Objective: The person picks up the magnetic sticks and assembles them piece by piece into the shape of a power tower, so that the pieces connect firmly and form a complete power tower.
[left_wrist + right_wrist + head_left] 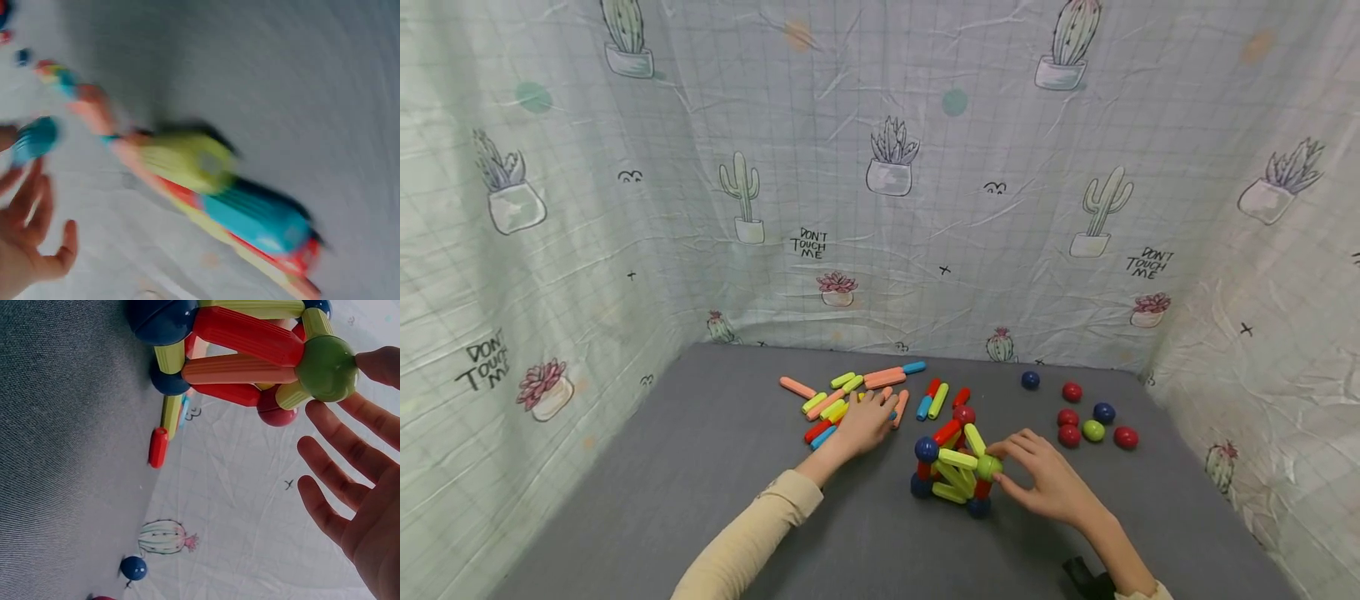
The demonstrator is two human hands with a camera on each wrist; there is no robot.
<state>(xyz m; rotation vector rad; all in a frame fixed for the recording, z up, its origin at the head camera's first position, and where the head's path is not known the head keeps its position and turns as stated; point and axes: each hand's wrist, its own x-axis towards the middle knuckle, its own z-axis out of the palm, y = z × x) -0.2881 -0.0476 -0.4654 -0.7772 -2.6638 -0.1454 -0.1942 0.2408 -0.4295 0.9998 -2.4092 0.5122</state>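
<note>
A frame built of coloured rods and balls stands on the grey table, with yellow-green rods (957, 459), red rods and blue balls (927, 450) at its corners. My right hand (1043, 477) pinches the green ball (326, 369) at its upper right corner between thumb and fingertips; the other fingers are spread below in the right wrist view. Over the loose rods my left hand (867, 423) pinches a short blue rod (36, 139), seen nearly end-on in the blurred left wrist view. That hand's palm hides some rods in the head view.
Loose orange (797, 387), yellow-green, red and blue rods lie around the left hand. A few more rods (938, 401) lie behind the frame. Several balls, red (1126, 437), blue (1104, 412) and green (1093, 431), sit at the right. A patterned curtain (887, 250) surrounds the table.
</note>
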